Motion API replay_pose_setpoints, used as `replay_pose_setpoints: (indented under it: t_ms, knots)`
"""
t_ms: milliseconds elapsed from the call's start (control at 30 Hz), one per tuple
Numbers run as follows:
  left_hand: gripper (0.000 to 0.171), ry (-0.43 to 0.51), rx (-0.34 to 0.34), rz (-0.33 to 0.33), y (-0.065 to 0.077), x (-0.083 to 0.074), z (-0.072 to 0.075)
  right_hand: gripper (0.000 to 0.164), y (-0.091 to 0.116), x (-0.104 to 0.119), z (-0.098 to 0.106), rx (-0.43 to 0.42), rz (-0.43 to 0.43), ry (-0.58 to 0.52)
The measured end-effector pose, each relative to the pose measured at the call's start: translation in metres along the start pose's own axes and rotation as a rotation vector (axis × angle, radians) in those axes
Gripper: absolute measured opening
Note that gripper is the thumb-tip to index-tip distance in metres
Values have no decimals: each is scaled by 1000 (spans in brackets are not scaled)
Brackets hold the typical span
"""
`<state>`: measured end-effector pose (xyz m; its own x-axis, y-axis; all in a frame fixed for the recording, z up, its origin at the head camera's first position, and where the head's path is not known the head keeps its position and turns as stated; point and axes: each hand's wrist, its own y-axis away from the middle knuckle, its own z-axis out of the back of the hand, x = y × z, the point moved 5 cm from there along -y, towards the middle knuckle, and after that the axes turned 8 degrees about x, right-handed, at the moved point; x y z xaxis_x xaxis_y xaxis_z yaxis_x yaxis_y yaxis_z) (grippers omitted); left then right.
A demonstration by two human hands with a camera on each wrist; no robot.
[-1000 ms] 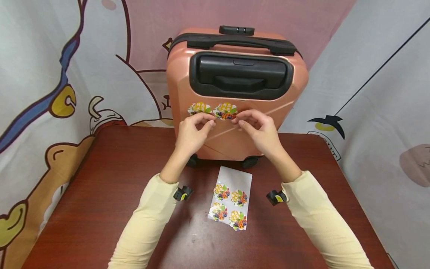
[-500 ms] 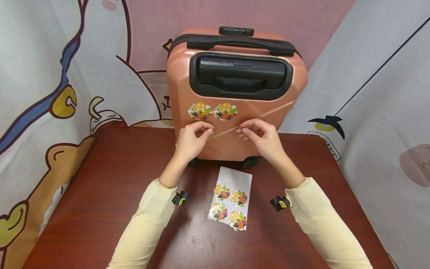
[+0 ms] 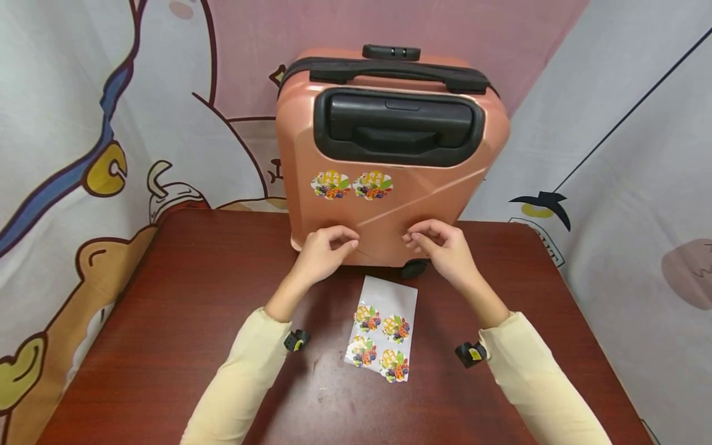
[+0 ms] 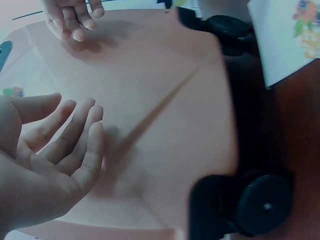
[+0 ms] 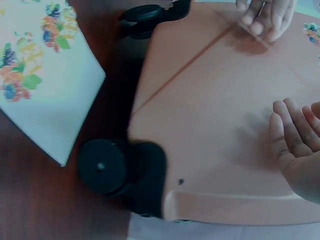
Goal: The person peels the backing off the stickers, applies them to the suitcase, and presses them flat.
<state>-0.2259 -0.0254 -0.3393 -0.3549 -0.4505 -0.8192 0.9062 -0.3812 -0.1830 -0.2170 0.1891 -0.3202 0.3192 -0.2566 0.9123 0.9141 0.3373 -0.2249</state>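
A salmon-pink suitcase (image 3: 384, 216) stands upright at the back of the table. Two fruit stickers, a left one (image 3: 330, 185) and a right one (image 3: 372, 185), lie side by side on its front below the black handle recess. Lower down, my left hand (image 3: 324, 253) hovers before the shell with loosely bent fingers and nothing in them. Level with it on the other side, my right hand (image 3: 445, 250) is likewise relaxed and holds nothing. Between the forearms a white sticker sheet (image 3: 389, 293) lies flat, bearing several more fruit stickers at its near end.
The dark red-brown table (image 3: 222, 296) runs under both forearms. Black wheels, one of them a right wheel (image 3: 414, 268), sit beneath the suitcase. Printed cloth (image 3: 245, 55) hangs behind and on both sides. Each wrist wears a small black camera.
Both hands have come down from the right sticker to the lower part of the suitcase and spread slightly apart. The stickers and the sheet have stayed where they were.
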Motion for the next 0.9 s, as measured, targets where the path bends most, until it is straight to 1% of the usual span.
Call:
replay_pose_setpoints:
  t_ms: [100,200,300,567,667,767,900]
  knots:
    - [14,-4,48,13,3,8,-10,13,6,-9,0,-2,-9,3]
    - [14,-11,80,34,5,17,-19,13,12,-18,0,0,-19,15]
    - [14,-14,102,53,7,26,-27,13,18,-28,0,2,-47,24]
    - [13,-14,147,104,13,53,-46,17,37,-59,1,-10,-162,22]
    - [14,-15,162,132,16,62,-53,17,44,-72,1,-12,-209,17]
    - [18,-1,183,166,18,71,-59,17,51,-85,1,-9,-265,4]
    - [24,52,216,205,21,81,-66,19,62,-101,-2,-1,-334,-23]
